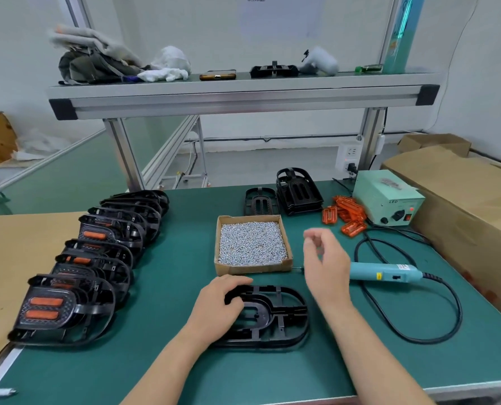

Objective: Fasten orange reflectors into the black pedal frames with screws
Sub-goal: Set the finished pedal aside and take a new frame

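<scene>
Pedal frame point(275, 317) is lying flat on the green mat, close in front, with its long axis running left to right. The left hand point(217, 305) is gripping its left end, fingers point(234, 301) curling over the rim. The right hand point(326, 264) is hovering beyond the frame's right end, fingers loosely bent and blurred; can't tell if it's pinching a screw. The screw box point(255, 268) is sitting just left of it, the electric screwdriver point(386, 271) just right. Orange reflectors point(345, 213) are piled farther back-right, so the right hand looks nearer.
</scene>
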`<state>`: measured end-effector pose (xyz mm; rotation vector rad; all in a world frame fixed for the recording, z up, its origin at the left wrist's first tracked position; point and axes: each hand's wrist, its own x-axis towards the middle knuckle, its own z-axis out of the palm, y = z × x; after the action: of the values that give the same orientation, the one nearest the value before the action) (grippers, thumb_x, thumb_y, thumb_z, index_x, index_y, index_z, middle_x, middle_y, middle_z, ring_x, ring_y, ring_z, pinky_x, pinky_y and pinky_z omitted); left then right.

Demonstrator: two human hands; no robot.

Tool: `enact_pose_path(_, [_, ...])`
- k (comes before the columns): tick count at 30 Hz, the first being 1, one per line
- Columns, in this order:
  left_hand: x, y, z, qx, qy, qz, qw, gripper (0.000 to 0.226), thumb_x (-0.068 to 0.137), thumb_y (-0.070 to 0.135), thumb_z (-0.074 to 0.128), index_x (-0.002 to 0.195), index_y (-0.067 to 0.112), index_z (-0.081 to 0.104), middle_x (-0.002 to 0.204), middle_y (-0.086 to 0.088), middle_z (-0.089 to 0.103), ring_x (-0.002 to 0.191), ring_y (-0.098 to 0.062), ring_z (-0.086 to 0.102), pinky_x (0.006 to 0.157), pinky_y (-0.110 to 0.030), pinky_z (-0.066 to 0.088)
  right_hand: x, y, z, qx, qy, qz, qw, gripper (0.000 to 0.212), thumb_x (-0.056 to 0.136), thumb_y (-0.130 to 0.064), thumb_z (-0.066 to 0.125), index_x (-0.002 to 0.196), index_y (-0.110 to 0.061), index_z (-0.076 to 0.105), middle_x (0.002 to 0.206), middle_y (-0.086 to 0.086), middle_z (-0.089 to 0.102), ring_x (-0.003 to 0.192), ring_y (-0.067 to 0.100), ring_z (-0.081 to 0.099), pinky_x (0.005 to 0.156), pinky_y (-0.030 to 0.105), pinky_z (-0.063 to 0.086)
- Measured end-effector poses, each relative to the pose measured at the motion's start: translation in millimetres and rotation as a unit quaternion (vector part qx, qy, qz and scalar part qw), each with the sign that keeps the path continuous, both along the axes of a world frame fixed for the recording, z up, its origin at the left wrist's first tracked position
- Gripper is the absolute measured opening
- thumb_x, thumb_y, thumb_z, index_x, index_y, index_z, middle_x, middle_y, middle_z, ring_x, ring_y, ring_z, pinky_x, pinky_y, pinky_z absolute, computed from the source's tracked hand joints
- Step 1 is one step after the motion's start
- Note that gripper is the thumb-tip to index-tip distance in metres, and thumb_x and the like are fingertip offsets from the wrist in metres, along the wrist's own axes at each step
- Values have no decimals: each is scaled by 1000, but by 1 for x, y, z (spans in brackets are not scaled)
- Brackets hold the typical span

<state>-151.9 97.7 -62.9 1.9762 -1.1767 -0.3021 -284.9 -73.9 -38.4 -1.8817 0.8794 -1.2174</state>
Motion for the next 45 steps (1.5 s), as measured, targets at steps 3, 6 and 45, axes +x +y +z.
enact_pose_path(3, [0, 3, -2, -23, 34, 27, 999, 44, 81, -4, 57, 109, 28, 70, 110, 20, 66, 108, 5, 57, 98, -14, 41, 5, -57, 5, -21, 205, -39, 978, 34, 99, -13, 52, 133, -14, 57, 137, 8, 54, 123, 27, 51, 105, 43, 40])
enact_pose_path(6, [2, 4, -3, -49, 70, 39, 996, 43, 81, -6, 55, 100, 30, 70, 105, 20, 69, 104, 8, 59, 92, -8, 41, 6, -103, 6, 0, 422, -71, 904, 44, 104, -29, 41, 148, -24, 45, 154, 14, 37, 135, 38, 40, 109, 48, 35])
enact_pose_path(45, [-2, 4, 0, -96, 145, 73, 982, 12, 86, 17, 74, 94, 27, 75, 96, 14, 74, 99, -3, 66, 96, -28, 50, -7, -34, 9, -289, 180, 35, 940, 14, 82, 1, 71, 90, -11, 70, 89, 2, 67, 87, 25, 60, 77, 39, 50])
